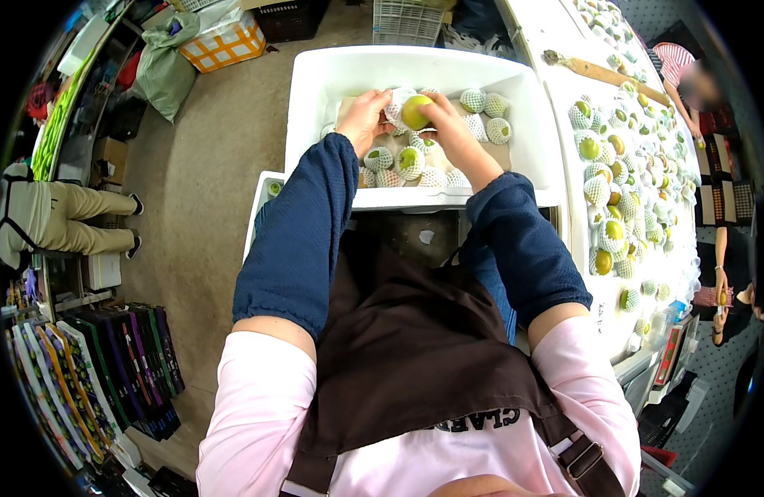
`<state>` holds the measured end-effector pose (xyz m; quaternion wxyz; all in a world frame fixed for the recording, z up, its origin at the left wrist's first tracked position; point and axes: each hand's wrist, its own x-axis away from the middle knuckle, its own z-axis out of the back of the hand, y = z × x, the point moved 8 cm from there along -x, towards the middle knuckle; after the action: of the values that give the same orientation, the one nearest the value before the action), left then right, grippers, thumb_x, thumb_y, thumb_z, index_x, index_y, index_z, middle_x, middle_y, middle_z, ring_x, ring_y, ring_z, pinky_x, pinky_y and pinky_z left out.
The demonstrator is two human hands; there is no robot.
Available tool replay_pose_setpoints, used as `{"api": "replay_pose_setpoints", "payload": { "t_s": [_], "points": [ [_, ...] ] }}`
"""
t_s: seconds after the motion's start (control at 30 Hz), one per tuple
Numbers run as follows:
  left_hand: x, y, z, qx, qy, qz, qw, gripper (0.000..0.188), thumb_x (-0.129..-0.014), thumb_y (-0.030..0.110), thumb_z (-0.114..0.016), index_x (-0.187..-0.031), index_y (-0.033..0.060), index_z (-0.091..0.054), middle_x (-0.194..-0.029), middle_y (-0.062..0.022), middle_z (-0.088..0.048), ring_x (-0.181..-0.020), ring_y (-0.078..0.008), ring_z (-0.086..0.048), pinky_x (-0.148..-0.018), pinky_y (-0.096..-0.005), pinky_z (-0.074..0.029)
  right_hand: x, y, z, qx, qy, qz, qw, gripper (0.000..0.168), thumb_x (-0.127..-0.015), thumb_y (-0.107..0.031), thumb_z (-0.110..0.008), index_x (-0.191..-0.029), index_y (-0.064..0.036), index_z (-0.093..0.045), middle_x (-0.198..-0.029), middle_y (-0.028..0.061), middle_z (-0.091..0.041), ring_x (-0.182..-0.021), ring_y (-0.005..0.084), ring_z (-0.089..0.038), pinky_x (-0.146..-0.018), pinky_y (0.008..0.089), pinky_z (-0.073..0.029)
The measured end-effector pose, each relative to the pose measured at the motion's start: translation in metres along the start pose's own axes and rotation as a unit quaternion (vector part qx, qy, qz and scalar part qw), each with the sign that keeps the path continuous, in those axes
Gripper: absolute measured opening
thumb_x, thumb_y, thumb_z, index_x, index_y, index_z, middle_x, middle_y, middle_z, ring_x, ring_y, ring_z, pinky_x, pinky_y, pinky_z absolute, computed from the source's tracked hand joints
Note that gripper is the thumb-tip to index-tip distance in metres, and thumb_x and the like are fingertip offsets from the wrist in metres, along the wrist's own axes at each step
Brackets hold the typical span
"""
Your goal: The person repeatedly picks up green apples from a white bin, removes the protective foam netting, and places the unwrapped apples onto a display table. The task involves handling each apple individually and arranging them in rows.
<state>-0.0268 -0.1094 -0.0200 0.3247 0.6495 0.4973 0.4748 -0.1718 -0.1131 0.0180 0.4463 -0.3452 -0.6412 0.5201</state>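
Note:
Over a white foam box (pixel 320 81), my right hand (pixel 453 127) grips a round yellow-green fruit (pixel 415 112). My left hand (pixel 363 121) holds a white foam net sleeve (pixel 395 107) right against the fruit; whether the fruit is partly inside it I cannot tell. Below and around my hands, several fruits in foam nets (pixel 410 161) lie on brown cardboard in the box. More netted fruits (pixel 485 105) sit at its right end.
To the right, a white counter (pixel 559 118) bears many netted fruits (pixel 612 180) and a long brown root-like piece (pixel 612 76). People stand beyond it. At left are a person's legs (pixel 96 217), stacked dark cartons (pixel 121 366) and a green sack (pixel 164 68).

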Motion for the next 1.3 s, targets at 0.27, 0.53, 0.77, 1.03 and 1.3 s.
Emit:
{"api": "replay_pose_setpoints", "payload": {
  "t_s": [0.27, 0.53, 0.77, 1.03, 1.3],
  "points": [
    [0.022, 0.016, -0.040, 0.136, -0.120, 0.053, 0.982, 0.040, -0.100, 0.033, -0.043, -0.124, 0.0012, -0.046, -0.115, -0.0115, -0.057, -0.108, -0.0200, -0.057, -0.091, -0.0379, -0.051, -0.004, 0.006, 0.014, -0.314, -0.010, -0.086, 0.945, 0.041, -0.091, -0.037, -0.040, -0.114, -0.004, -0.048, -0.109, 0.0161, -0.055, -0.087, 0.0262, -0.055, -0.073, 0.0370, -0.047],
    [0.014, 0.014, -0.029, 0.244, -0.109, 0.055, 0.962, 0.040, -0.099, 0.033, -0.047, -0.125, 0.0035, -0.045, -0.118, -0.0124, -0.057, -0.111, -0.0220, -0.057, -0.097, -0.0403, -0.047, -0.009, 0.009, 0.014, -0.311, -0.057, -0.103, 0.943, 0.042, -0.091, -0.033, -0.036, -0.116, -0.003, -0.051, -0.102, 0.0162, -0.059, -0.079, 0.0252, -0.056, -0.065, 0.0339, -0.048],
    [0.011, 0.018, -0.017, 0.268, -0.068, 0.005, 0.961, 0.034, -0.099, 0.033, -0.046, -0.119, 0.0063, -0.054, -0.113, -0.0083, -0.060, -0.106, -0.0193, -0.060, -0.096, -0.0369, -0.047, -0.007, 0.005, 0.008, -0.287, -0.119, -0.079, 0.947, 0.042, -0.095, -0.025, -0.035, -0.126, -0.001, -0.048, -0.113, 0.0185, -0.055, -0.103, 0.0315, -0.060, -0.077, 0.0340, -0.056],
    [0.005, 0.004, 0.000, -0.030, 0.049, 0.007, 0.998, 0.031, -0.099, 0.024, -0.043, -0.121, 0.0038, -0.052, -0.106, -0.0091, -0.064, -0.090, -0.0179, -0.064, -0.078, -0.0300, -0.051, -0.009, 0.007, 0.013, -0.273, -0.077, -0.039, 0.958, 0.048, -0.090, -0.021, -0.057, -0.133, -0.004, -0.042, -0.126, 0.0170, -0.046, -0.117, 0.0288, -0.049, -0.095, 0.0395, -0.047],
    [0.018, 0.001, -0.034, 0.005, -0.102, 0.085, 0.991, 0.042, -0.098, 0.038, -0.046, -0.126, 0.0073, -0.048, -0.116, -0.0090, -0.058, -0.100, -0.0150, -0.060, -0.084, -0.0295, -0.049, -0.007, 0.000, 0.009, -0.059, -0.073, 0.045, 0.995, 0.054, -0.086, -0.027, -0.065, -0.130, -0.004, -0.042, -0.123, 0.0108, -0.047, -0.117, 0.0203, -0.043, -0.102, 0.0331, -0.031]
  ]
}}
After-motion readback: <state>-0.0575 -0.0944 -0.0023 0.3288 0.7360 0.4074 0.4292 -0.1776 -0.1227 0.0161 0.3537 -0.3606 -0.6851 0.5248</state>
